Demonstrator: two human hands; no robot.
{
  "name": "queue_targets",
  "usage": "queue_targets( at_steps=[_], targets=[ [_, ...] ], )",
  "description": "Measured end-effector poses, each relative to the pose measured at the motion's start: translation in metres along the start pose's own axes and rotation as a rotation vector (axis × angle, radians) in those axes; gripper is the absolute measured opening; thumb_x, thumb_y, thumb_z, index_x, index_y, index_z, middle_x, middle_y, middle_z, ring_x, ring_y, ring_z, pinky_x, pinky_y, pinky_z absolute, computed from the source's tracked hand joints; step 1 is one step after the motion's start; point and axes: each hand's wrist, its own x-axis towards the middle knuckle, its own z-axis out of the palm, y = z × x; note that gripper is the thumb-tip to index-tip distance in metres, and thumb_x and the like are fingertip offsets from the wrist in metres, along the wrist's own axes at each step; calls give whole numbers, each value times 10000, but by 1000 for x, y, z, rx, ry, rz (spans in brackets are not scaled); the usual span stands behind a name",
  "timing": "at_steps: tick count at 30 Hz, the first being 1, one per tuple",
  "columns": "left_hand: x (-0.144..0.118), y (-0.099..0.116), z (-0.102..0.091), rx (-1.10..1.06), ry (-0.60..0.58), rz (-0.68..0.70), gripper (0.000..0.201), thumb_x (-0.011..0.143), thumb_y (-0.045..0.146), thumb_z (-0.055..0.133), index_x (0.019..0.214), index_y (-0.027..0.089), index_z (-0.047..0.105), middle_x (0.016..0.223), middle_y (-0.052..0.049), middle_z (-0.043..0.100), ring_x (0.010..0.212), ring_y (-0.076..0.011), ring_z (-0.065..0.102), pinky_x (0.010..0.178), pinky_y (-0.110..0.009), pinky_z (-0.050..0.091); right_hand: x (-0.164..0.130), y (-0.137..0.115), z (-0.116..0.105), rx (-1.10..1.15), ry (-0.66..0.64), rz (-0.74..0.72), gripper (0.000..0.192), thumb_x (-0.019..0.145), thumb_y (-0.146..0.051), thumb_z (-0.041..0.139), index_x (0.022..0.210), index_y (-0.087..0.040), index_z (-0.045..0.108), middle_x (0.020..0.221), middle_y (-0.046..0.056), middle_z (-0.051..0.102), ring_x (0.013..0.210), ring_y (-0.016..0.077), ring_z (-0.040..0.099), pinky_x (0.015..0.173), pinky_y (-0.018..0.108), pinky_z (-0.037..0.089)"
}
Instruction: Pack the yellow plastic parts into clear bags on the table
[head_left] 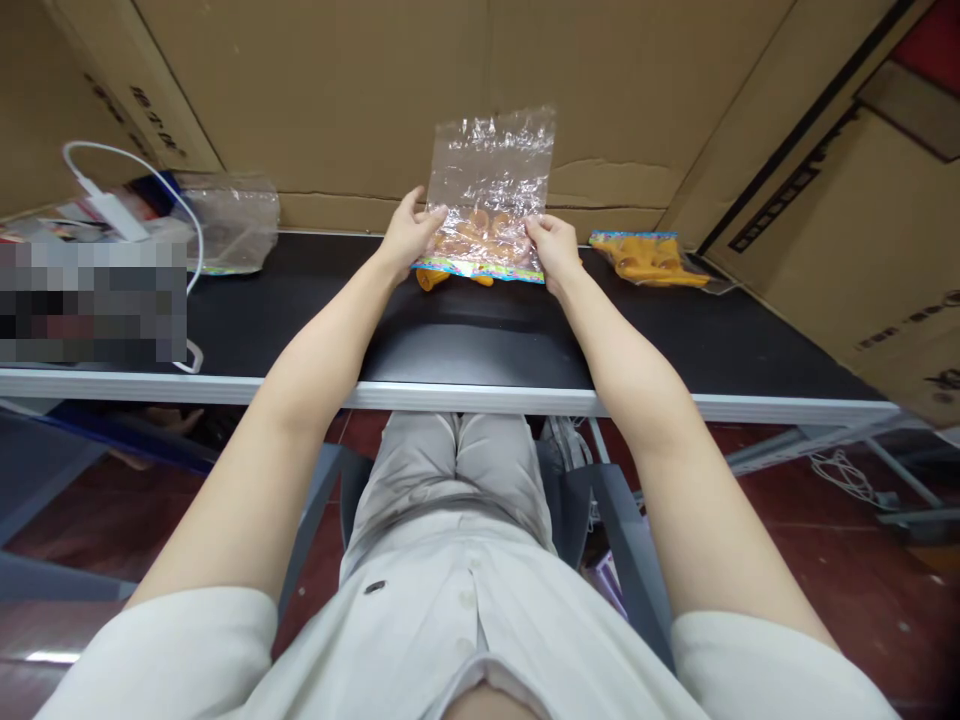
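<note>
Pale shirt cloth (420,620) sits nearest, while both hands (411,235) (555,250) pinch the sides of a crinkly, rectangular clear bag (491,170).

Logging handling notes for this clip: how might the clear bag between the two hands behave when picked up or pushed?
The clear bag is probably floppy, as its see-through film looks thin and wrinkled. The glossy glare between the left hand and right hand suggests a slippery surface. It seems unlikely to roll, its upper part being broad and flat.
</note>
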Motion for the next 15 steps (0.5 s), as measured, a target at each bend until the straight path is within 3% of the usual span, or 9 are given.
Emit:
queue_targets(
  at_steps=[4, 8, 12, 15],
  targets=[
    [1, -9, -1, 67, -33, 8, 872, 919, 555, 921, 1607, 206, 515, 1146, -139, 775, 1345, -418, 717, 1121, -525, 574, -1, -2, -1, -17, 33, -13, 545, 868, -727, 835, 789, -230, 623, 795, -9, 644, 973, 219, 723, 888, 360, 629],
    [3, -10, -8, 124, -53, 29, 836, 941, 612, 867, 1607, 247, 516, 1240, -134, 776, 1388, -391, 694, 1185, -481, 545, -1, -2, -1, -19, 26, -39, 547, 867, -750, 811, 829, -222, 676, 867, 10, 703, 1057, 229, 736, 912, 362, 626],
    [-1, -5, -14, 151, -83, 171, 857, 907, 654, 835, 1610, 291, 505, 1349, -145, 754, 1557, -399, 555, 1241, -467, 502, -2, -2, -1, -30, 16, -48, 501, 878, -694, 832, 838, -210, 708, 855, 9, 706, 1079, 236, 737, 943, 373, 625],
    [-3, -6, -18, 263, -16, 325, 979, 847, 615, 853, 1685, 308, 451, 1448, -166, 712, 1670, -414, 385, 1329, -521, 395, -5, -6, 1, -33, 44, -60, 478, 875, -657, 858, 827, -203, 714, 849, 8, 710, 1069, 236, 739, 980, 383, 622]
  ],
)
